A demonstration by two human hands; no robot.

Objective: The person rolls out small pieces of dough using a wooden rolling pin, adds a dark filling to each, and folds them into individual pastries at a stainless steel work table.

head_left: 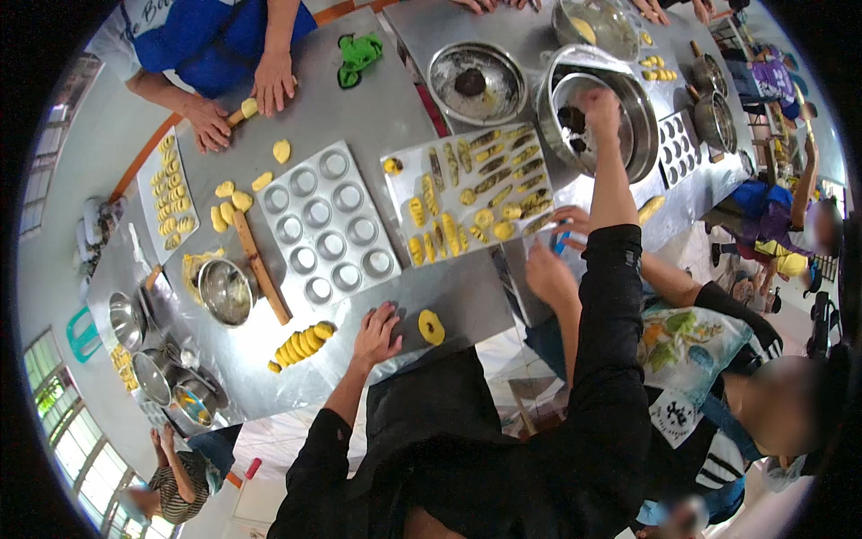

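Note:
My left hand (378, 335) rests palm down on the steel table (471, 296), holding nothing that shows. To its right lies a flattened oval of yellow dough (432, 327) with a small dab of dark filling on it. My right hand (599, 111) reaches far out over a steel bowl (566, 145) that holds lumps of dark filling (572, 119); it is blurred, and whether it grips any filling cannot be told. Left of my left hand sits a row of yellow dough pieces (301, 345). Ahead is a tray (411, 202) of yellow and dark-striped dough pieces.
A muffin tin (331, 226), a wooden rolling pin (261, 269) and a steel bowl (227, 293) stand ahead left. Across the table a co-worker's hands (273, 84) roll dough. Another co-worker's hands (555, 263) are close to my right arm. A green cloth (359, 59) lies farther off.

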